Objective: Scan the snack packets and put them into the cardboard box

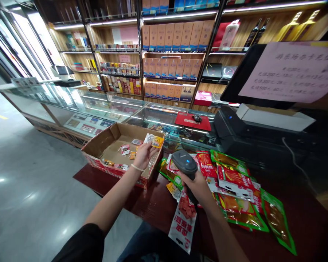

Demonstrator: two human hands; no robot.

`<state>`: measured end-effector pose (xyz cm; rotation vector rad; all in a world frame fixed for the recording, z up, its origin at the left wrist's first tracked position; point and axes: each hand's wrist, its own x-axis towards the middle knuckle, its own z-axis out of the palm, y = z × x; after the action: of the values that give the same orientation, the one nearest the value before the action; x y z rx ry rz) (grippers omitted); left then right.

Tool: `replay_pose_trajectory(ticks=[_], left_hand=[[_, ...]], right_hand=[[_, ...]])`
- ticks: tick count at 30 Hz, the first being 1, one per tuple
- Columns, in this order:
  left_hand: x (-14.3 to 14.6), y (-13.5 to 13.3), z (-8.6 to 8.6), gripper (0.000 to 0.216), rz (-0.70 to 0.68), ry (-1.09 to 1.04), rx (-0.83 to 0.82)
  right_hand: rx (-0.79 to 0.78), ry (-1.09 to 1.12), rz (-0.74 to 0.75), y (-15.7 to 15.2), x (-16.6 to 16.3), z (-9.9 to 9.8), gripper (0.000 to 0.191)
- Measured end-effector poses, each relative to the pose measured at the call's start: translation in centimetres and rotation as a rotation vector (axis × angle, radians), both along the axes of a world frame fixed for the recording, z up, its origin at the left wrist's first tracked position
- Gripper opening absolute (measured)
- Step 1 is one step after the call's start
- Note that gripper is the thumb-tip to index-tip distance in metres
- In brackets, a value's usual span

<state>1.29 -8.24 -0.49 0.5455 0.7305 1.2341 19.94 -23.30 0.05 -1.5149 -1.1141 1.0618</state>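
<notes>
Far left: glass display counter (30,95), running behind the work area. Next, on a dark red table (143,202), an open cardboard box (100,142), small wrapped packets (125,149) scattered on its floor. Left hand (142,157), pale band (137,167) at the wrist, is over the box's right end, fingers closed on an orange-and-white packet (157,142), raised above the box floor. Just right of the box: right hand (199,185) wrapped round the handle of a dark handheld scanner (183,162), blue light lit on top. Below the scanner, a white-and-red pouch (182,227). Beyond it, on the glass, a red mat (186,120) bearing a mouse (197,118). Further right, red and green snack pouches (235,178) overlap in a loose heap. Far right: monitor (243,72), pink handwritten sheet (287,78) over its face.
</notes>
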Motion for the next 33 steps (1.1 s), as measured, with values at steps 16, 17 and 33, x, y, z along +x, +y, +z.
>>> replay_pose_trajectory(ticks=[16, 17, 33], left_hand=[[0.3, -0.2, -0.3, 0.017, 0.013, 0.14, 0.133], [0.3, -0.5, -0.2, 0.021, 0.012, 0.209, 0.188], [10.1, -8.2, -5.0, 0.016, -0.49, 1.112, 0.838]], right_hand=[[0.039, 0.018, 0.058, -1.8, 0.9, -0.1, 0.044], [0.039, 0.037, 0.044, -2.0, 1.4, -0.3, 0.044], [0.037, 0.224, -0.348, -8.8, 9.6, -2.0, 0.048]])
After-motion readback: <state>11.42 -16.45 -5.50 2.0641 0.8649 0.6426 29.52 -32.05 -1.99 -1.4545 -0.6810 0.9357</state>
